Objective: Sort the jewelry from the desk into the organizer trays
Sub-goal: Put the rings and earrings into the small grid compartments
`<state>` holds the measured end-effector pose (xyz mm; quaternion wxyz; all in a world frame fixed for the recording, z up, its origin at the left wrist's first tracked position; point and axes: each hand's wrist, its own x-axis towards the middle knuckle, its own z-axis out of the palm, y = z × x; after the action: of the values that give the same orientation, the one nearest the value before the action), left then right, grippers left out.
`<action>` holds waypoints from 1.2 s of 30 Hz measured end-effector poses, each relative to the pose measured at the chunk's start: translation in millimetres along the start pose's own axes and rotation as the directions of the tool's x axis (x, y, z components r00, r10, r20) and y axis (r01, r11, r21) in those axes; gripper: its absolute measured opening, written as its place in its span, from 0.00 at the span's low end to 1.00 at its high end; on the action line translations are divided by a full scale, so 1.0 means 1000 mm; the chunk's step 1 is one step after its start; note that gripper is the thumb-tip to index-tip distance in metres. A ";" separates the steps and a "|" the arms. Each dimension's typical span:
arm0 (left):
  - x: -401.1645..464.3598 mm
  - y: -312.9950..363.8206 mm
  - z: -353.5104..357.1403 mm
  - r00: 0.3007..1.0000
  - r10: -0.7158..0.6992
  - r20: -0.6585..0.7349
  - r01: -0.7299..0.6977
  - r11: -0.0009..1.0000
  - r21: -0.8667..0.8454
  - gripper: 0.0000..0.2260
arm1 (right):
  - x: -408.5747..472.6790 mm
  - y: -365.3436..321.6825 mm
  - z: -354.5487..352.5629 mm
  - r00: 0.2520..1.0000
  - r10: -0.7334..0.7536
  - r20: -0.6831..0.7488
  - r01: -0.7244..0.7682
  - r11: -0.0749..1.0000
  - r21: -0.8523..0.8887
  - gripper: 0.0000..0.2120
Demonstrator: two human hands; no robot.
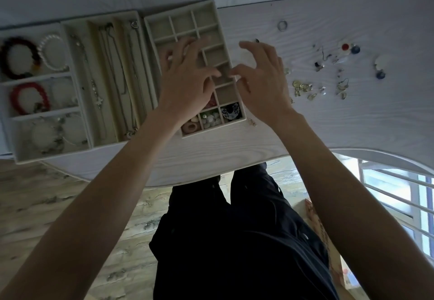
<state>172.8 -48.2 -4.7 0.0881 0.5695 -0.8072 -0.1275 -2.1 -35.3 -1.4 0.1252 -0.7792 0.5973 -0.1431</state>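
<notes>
My left hand (pixel 187 76) and right hand (pixel 260 76) hover over the compartment tray (pixel 212 5), fingers spread and relaxed, holding nothing I can see; loose earrings (pixel 303 87) lie on the bench (pixel 328 121) right of my right hand

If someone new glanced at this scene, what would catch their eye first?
Both hands, left hand and right hand, hover with spread fingers over the compartment tray at centre. Left of it, the red bracelet stands out in its tray, and loose earrings lie scattered on the desk to the right.
</notes>
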 end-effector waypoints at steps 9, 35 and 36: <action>0.002 0.008 0.003 0.994 0.012 0.111 -0.019 0.998 0.060 0.13 | -0.006 -0.003 0.011 0.997 -0.023 0.080 0.030 0.995 -0.092 0.18; 0.015 0.007 0.006 1.000 -0.014 -0.009 0.014 0.998 0.056 0.11 | -0.017 -0.001 0.003 1.000 0.008 0.027 -0.010 0.996 0.084 0.10; 0.014 0.012 0.006 0.998 -0.012 -0.064 0.015 0.999 0.039 0.11 | -0.021 0.003 -0.003 1.000 0.000 -0.018 0.002 0.994 0.112 0.11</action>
<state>155.8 -56.7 -7.0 0.1016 0.5805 -0.8025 -0.0936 -10.9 -15.3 -1.0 0.1634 -0.7697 0.5892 -0.1835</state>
